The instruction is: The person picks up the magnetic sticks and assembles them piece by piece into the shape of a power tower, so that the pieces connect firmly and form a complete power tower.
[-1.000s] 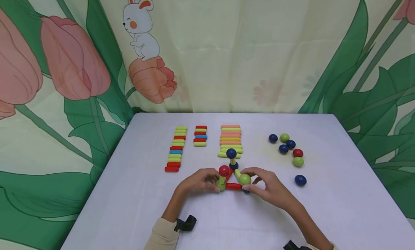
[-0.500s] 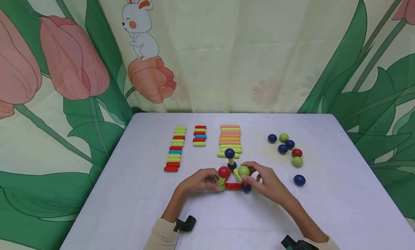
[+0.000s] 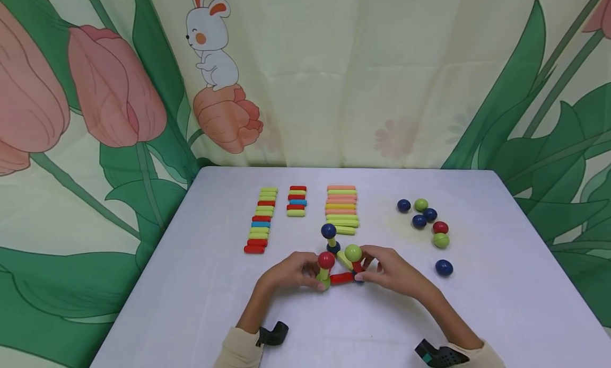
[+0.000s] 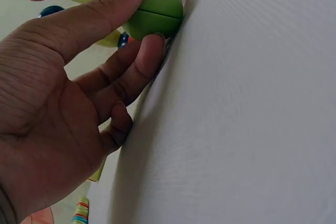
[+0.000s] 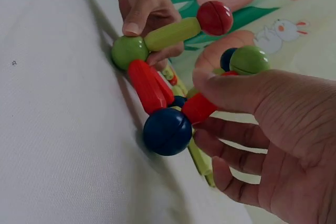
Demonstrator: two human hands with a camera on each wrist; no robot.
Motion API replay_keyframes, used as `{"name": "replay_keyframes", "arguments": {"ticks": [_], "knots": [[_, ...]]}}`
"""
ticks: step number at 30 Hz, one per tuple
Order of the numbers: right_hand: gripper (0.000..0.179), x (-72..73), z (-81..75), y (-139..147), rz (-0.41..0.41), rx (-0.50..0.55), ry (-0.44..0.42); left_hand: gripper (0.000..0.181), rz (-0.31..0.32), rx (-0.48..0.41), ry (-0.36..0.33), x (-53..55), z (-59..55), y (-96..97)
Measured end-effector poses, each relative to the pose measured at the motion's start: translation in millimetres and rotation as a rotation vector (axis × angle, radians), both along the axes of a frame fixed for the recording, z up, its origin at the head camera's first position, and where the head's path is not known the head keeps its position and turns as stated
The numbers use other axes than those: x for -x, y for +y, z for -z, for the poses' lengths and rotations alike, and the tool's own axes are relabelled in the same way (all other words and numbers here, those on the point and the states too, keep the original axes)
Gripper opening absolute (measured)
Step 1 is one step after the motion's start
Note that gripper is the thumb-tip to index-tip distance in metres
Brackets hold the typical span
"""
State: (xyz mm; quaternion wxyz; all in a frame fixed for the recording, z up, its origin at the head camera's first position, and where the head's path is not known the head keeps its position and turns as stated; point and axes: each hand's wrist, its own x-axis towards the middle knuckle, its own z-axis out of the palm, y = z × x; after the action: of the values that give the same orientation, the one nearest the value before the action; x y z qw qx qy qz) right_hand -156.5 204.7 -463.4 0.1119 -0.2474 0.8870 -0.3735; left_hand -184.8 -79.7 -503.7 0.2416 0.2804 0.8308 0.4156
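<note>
A triangular frame of rods and balls stands on the table between both hands. My left hand (image 3: 295,272) pinches the green ball (image 4: 160,14) at its left corner, from which a yellow-green rod rises to a red ball (image 3: 326,260). My right hand (image 3: 398,272) pinches the upright red rod (image 5: 199,107) over the dark blue ball (image 5: 168,132) at the right corner. On that rod's top sits another green ball (image 3: 352,252). A lying red rod (image 3: 341,278) joins the two near corners. The far corner carries an upright rod with a blue ball (image 3: 328,230) on top.
Behind the frame, short rods lie in a long left column (image 3: 260,223), a smaller column (image 3: 296,201) and a column of longer rods (image 3: 341,206). Loose balls, among them a red one (image 3: 440,227) and a nearer blue one (image 3: 444,268), lie to the right.
The right hand first lifted with the green ball, baring the red rod under it, then lowered its fingers onto that rod. The frame has turned slightly, its far corner shifting left.
</note>
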Motion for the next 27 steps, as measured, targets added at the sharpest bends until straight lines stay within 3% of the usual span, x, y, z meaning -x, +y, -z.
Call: {"name": "replay_keyframes", "arguments": {"ticks": [7, 17, 20, 24, 27], "knots": [[0.028, 11.2, 12.7, -7.1, 0.020, -0.111, 0.024, 0.030, -0.051, 0.050, 0.006, -3.9, -7.2, -2.8], [0.026, 35.6, 20.9, -15.7, -0.032, 0.056, -0.059, 0.034, -0.116, 0.057, 0.058, 2.0, -9.7, -23.1], [0.022, 46.8, 21.6, -17.4, 0.054, 0.028, 0.087, 0.034, -0.130, 0.044, 0.074, 4.9, -7.7, -26.3], [0.024, 61.2, 29.8, -25.5, 0.196, -0.172, 0.402, 0.033, -0.147, 0.036, 0.070, 6.3, -4.2, -28.5], [0.029, 67.4, 39.1, -31.1, 0.233, -0.300, 0.501, 0.033, -0.145, 0.028, 0.059, 5.2, -1.5, -28.4]]}}
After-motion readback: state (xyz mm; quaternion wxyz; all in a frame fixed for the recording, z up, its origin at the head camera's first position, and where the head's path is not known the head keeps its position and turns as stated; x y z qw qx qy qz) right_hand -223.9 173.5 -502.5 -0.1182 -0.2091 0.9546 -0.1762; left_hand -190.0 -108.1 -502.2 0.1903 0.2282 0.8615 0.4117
